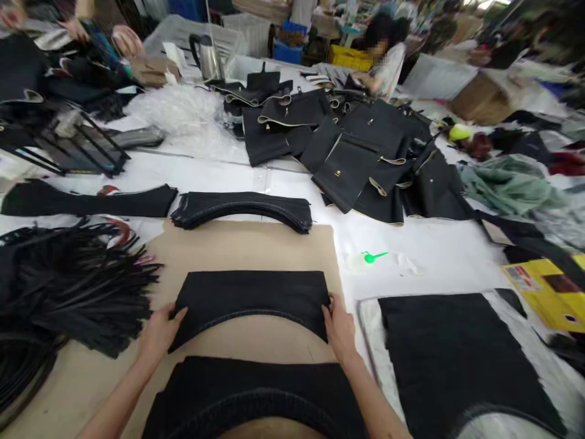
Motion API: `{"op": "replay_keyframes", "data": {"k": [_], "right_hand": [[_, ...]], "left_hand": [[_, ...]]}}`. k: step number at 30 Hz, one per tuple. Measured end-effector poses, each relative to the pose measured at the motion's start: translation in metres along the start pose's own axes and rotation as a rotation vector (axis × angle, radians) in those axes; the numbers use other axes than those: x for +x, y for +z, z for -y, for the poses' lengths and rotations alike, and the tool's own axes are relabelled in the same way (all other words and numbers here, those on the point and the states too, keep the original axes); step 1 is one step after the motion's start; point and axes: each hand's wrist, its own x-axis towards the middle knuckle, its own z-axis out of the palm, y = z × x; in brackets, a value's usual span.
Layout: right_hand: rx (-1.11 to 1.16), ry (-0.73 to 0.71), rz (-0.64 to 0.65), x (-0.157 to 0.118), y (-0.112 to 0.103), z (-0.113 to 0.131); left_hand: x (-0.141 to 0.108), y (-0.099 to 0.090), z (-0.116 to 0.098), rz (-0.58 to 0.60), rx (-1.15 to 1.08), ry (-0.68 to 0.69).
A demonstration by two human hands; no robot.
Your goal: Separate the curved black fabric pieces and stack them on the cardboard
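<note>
A curved black fabric piece (251, 299) lies flat on a brown cardboard sheet (247, 244). My left hand (159, 329) grips its left end, thumb on top. At the other end, my right hand (339, 326) holds the edge the same way. A second, larger black curved piece (256, 393) lies nearer to me, between my forearms. A stack of curved black strips (242, 210) rests at the cardboard's far edge.
A bundle of thin black straps (77, 286) lies at the left. A black sheet on a white tray (457, 360) sits at the right, with a yellow box (543, 286) beyond it. Black bag panels (365, 152) are piled behind. A person sits far back.
</note>
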Motion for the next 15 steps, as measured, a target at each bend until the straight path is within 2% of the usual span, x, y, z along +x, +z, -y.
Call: {"op": "replay_keyframes", "data": {"k": [5, 15], "right_hand": [[0.042, 0.011, -0.026, 0.0001, -0.002, 0.0023], [0.11, 0.068, -0.024, 0.0031, -0.0038, 0.0026]], "left_hand": [[0.0035, 0.0029, 0.0013, -0.014, -0.001, 0.016], [0.0059, -0.0051, 0.0019, -0.026, -0.093, 0.093]]}}
